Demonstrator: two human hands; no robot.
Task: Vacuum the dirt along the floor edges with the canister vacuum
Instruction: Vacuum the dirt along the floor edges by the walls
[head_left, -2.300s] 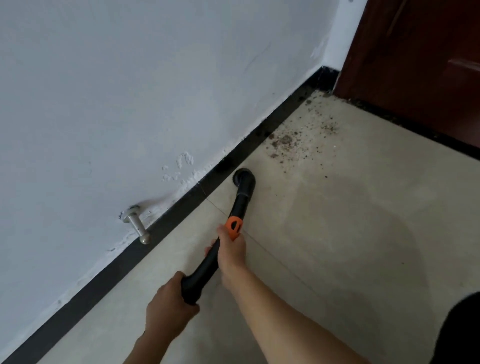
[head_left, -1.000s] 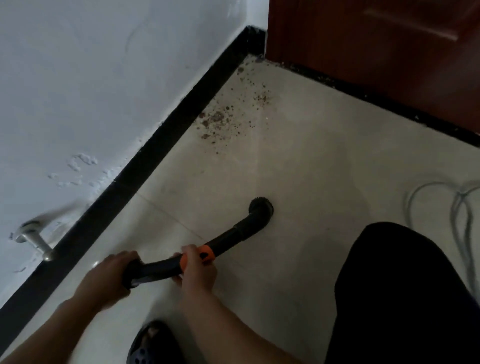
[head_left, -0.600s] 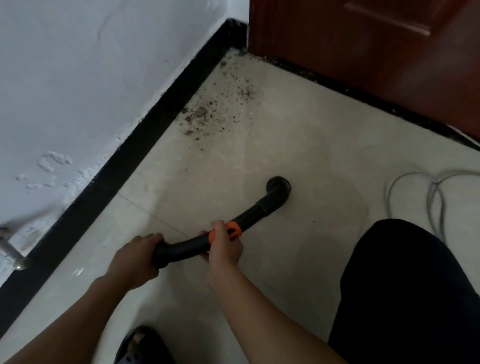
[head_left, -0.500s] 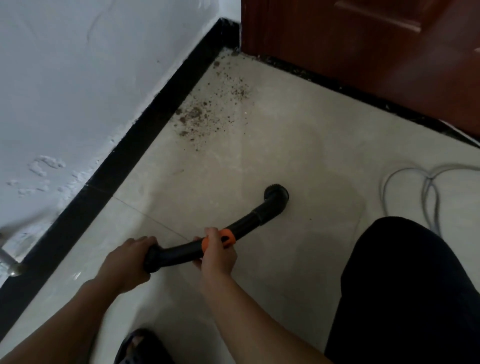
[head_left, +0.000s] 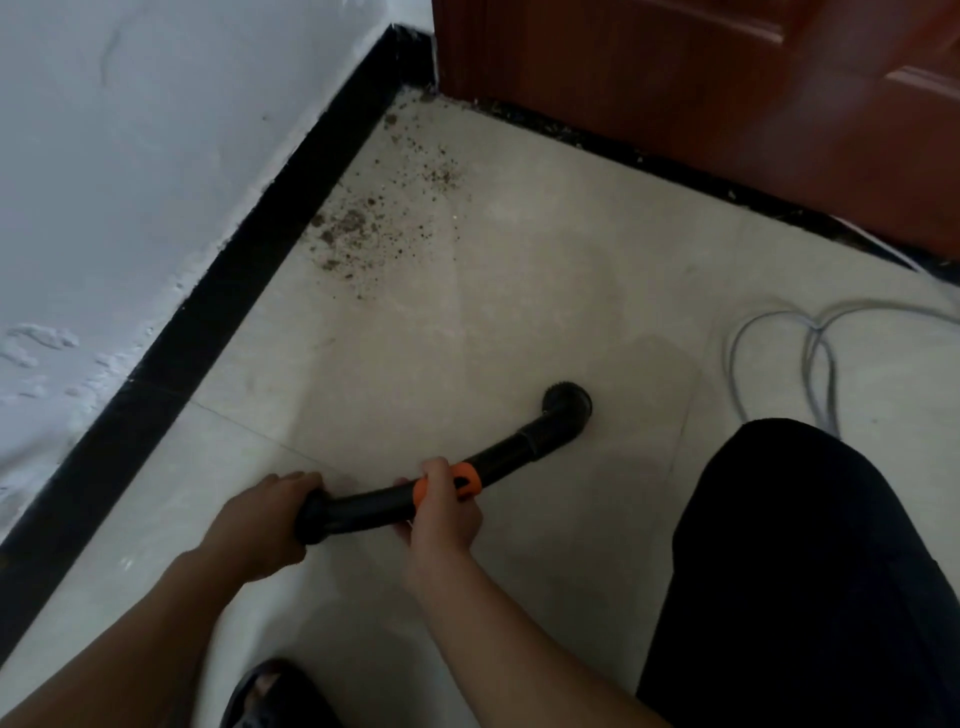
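I hold a black vacuum wand (head_left: 511, 452) with an orange band (head_left: 467, 480) low over the pale tiled floor. My left hand (head_left: 262, 522) grips its near end. My right hand (head_left: 441, 512) grips it at the orange band. The round black nozzle (head_left: 567, 406) sits on the open floor, well away from the wall. A patch of brown dirt (head_left: 363, 228) lies along the black skirting (head_left: 218, 296), spreading toward the corner by the door. The canister is out of view.
A white wall (head_left: 130, 130) runs along the left above the skirting. A dark red-brown door (head_left: 701, 88) closes off the back. A grey cable (head_left: 810, 353) loops on the floor at right. My dark-clothed knee (head_left: 810, 571) and a black shoe (head_left: 270, 696) are near the bottom.
The nozzle has swung away from the skirting, out to the right onto the open floor. The view turned toward the door corner. Both hands kept their hold on the wand.
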